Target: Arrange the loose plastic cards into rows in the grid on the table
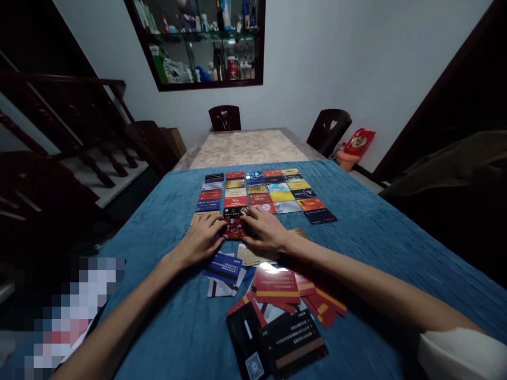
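Observation:
A grid of several small coloured cards lies in rows on a blue cloth. Both hands rest at the near edge of the grid. My left hand and my right hand lie palm down with fingers stretched, their fingertips on either side of a dark red card on the cloth. Neither hand lifts or grips it. Closer to me a loose heap of red, black and blue cards lies between my forearms.
The blue cloth covers the near part of a long table; the bare patterned tabletop shows beyond. Dark chairs stand at the far end and right. A stair rail runs on the left. A wall cabinet holds bottles.

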The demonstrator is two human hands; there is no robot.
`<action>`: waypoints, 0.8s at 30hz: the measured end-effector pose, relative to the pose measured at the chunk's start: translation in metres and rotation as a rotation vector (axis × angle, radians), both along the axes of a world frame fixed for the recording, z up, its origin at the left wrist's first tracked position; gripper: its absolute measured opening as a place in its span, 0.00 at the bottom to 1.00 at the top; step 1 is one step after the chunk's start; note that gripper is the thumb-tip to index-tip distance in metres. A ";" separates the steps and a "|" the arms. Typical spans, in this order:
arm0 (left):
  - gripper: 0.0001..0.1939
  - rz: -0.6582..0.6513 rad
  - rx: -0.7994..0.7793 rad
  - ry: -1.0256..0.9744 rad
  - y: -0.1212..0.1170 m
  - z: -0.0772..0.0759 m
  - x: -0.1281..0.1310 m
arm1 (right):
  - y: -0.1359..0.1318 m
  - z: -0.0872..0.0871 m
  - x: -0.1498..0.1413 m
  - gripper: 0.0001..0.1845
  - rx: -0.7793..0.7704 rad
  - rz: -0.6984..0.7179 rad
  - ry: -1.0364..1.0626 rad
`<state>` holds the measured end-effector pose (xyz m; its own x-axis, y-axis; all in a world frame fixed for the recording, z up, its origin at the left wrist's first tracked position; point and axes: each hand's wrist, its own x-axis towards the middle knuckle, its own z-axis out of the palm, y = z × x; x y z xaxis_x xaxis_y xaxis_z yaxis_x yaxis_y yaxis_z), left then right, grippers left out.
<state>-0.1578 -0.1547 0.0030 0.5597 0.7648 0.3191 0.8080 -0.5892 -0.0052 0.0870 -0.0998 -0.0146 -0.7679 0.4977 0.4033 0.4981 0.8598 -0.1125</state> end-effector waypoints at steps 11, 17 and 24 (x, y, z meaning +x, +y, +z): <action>0.17 0.029 -0.093 0.014 0.003 -0.001 0.001 | 0.002 0.004 -0.005 0.19 -0.099 -0.049 -0.105; 0.16 0.027 -0.088 0.004 0.004 -0.003 0.001 | -0.001 0.007 -0.005 0.16 -0.119 -0.059 -0.099; 0.15 0.013 -0.076 0.027 0.005 -0.004 0.001 | -0.003 0.008 -0.005 0.15 -0.105 -0.091 -0.159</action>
